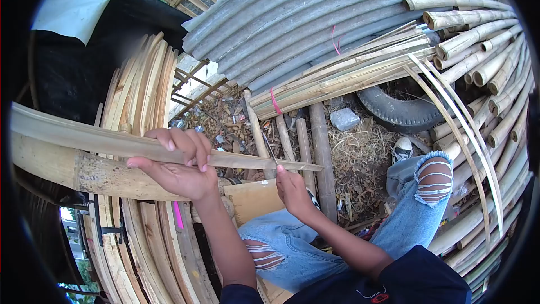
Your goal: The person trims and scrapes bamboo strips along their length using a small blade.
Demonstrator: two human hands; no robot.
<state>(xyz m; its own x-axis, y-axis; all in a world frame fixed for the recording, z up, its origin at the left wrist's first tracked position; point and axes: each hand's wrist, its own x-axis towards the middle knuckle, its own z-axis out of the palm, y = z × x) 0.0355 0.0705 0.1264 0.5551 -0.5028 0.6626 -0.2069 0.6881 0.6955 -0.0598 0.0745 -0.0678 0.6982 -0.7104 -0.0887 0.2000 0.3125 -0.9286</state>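
Note:
A long split bamboo strip (247, 161) runs from the left edge to a tapered end near the middle of the view. My left hand (183, 163) is closed round it, fingers over the top and thumb along the lower side. In my right hand (295, 192) is a thin-bladed knife (268, 145); its blade crosses the strip near the tapered end, and the handle is hidden in my fist. Just below the strip, a thick bamboo pole (124, 177) lies close to my left hand.
Split bamboo slats (147, 81) are stacked at the left. A bundle of slats (332, 81) tied with pink string lies by corrugated metal sheets (337, 0). Bamboo poles (478, 73) are piled at the right, near a tire (388, 107) and two curved strips (475, 135).

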